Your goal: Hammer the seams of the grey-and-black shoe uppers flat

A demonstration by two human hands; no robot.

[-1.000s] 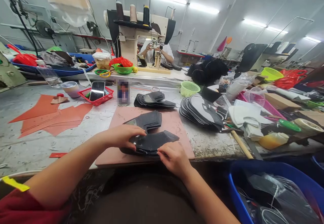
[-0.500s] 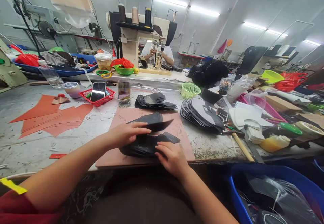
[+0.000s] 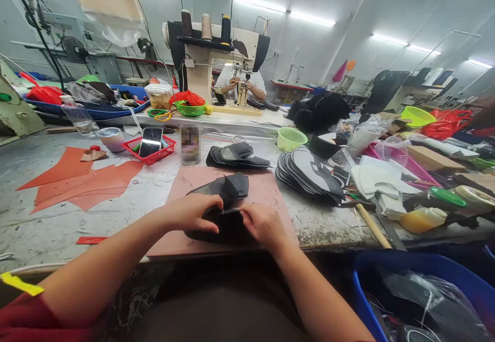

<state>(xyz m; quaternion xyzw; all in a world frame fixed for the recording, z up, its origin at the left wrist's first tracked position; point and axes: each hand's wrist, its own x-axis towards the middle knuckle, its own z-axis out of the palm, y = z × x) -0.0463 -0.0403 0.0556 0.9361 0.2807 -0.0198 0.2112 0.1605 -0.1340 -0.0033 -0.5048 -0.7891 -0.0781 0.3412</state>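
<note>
A black piece (image 3: 234, 226) of thin, flexible material is raised at its far edge over the pink board (image 3: 280, 236), near the front of the worktable (image 3: 124, 233). The right hand (image 3: 266, 226) pinches that edge between thumb and fingers. The left hand (image 3: 195, 213) curves in from the other side, thumb and fingers apart; its fingertips meet the black material, but I cannot tell whether they grip it. Just beyond the hands, on the same board, is a stack of black pieces (image 3: 243, 186), with a dark flap (image 3: 228, 191) standing up against it (whether the flap is part of the raised piece is unclear).

Past the board's far edge sits another black stack (image 3: 240, 156). To the right a fanned pile (image 3: 307, 174) shows a pale grey face, with a light green basket (image 3: 292, 139) just behind it. To the left, a phone (image 3: 150, 142) leans in a red basket (image 3: 154, 157), near a lidded cup (image 3: 111, 139), and orange sheets (image 3: 81, 184) lie overlapping. A wooden handle (image 3: 373, 226) rests at the right, above a blue tub (image 3: 358, 282). Farther back stands a sewing machine (image 3: 198, 68) bearing three thread spools (image 3: 206, 26), with a person in white (image 3: 257, 81) behind it.
</note>
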